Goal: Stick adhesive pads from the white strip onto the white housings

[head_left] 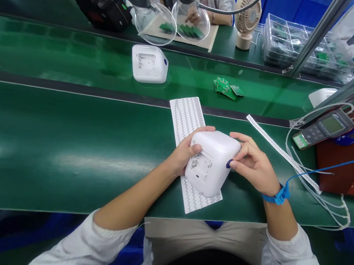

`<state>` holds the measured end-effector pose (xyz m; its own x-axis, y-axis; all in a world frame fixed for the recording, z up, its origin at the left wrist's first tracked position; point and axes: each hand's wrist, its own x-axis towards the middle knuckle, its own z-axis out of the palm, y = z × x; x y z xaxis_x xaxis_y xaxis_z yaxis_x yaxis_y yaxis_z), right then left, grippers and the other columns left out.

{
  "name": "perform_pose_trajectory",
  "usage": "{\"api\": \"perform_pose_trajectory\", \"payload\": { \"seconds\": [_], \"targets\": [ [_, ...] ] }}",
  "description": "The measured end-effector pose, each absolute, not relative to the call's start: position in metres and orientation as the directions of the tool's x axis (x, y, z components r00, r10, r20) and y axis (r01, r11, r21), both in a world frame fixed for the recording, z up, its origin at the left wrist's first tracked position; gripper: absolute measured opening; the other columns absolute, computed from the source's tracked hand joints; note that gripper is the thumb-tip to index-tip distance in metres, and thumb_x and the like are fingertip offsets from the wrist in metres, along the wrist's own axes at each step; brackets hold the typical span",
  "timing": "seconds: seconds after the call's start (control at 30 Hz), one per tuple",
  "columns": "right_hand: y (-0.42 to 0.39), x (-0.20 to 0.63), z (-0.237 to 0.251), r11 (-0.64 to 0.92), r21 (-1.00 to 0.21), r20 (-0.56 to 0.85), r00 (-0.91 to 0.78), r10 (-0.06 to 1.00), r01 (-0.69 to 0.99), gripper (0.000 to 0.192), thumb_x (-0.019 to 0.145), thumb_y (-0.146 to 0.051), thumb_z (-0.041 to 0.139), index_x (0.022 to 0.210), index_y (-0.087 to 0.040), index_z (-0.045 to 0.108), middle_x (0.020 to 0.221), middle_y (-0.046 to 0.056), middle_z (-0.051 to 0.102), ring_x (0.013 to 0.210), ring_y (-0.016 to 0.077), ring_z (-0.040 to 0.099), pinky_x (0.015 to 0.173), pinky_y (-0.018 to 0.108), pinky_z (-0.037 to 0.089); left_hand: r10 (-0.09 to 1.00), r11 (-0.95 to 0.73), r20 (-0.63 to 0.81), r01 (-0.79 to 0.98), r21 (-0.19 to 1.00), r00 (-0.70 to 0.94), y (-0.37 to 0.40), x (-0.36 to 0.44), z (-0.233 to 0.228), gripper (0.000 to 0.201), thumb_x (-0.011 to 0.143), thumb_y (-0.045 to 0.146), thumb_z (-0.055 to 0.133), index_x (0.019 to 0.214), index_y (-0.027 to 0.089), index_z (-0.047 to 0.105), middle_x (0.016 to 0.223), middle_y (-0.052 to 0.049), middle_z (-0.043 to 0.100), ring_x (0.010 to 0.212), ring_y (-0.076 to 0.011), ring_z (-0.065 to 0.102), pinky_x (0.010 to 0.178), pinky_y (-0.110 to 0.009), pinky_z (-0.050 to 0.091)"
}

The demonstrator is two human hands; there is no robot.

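White plastic housing point(211, 163), rounded corners, boxy, recessed panel with small slots on the face turned to the camera, dark blue button on its right side. Sits over a white dotted sticker sheet point(187, 118) on the green bench point(62, 151), near its front edge. Left hand point(186, 151) clamped on the housing's left side, thumb over the top. Right hand point(253, 163) grips the right side, fingertips at the blue button; blue wrist strap point(278, 196). Second white housing point(149, 63) lies on the conveyor belt point(59, 52), well apart.

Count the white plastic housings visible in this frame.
3, maybe more off-frame: one white housing held between the left hand and right hand; a second housing on the conveyor belt; a partly hidden third at right.
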<state>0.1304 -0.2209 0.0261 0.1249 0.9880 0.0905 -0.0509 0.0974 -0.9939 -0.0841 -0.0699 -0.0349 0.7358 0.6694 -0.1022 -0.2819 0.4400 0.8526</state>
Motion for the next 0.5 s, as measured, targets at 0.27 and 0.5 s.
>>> {"api": "perform_pose_trajectory", "payload": {
  "seconds": [0.27,0.5],
  "targets": [
    [-0.2122,0.1234,0.0156,-0.048,-0.933,-0.117,0.173,0.978,-0.357,0.073,0.082,-0.044,0.106,0.14,-0.033,0.062,0.157,0.008,0.071,0.12,0.0229,0.073,0.106,0.038,0.065,0.655,0.528,-0.157,-0.298,0.795,0.739,-0.0757,-0.0783,-0.0357,0.092,0.075,0.068,0.106,0.149,0.027,0.071,0.13,-0.01,0.086,0.104,-0.0286,0.085,0.087,-0.034,0.07],
    [-0.2101,0.1205,0.0167,-0.118,-0.863,-0.189,0.097,0.977,-0.491,0.079,0.08,-0.037,0.108,0.146,-0.032,0.065,0.126,0.002,0.08,0.106,0.0191,0.076,0.094,0.03,0.069,0.654,0.545,-0.175,-0.297,0.784,0.736,-0.0783,-0.079,-0.0353,0.094,0.075,0.069,0.106,0.151,0.026,0.072,0.132,-0.01,0.084,0.106,-0.028,0.084,0.088,-0.034,0.071]
  ]
}}
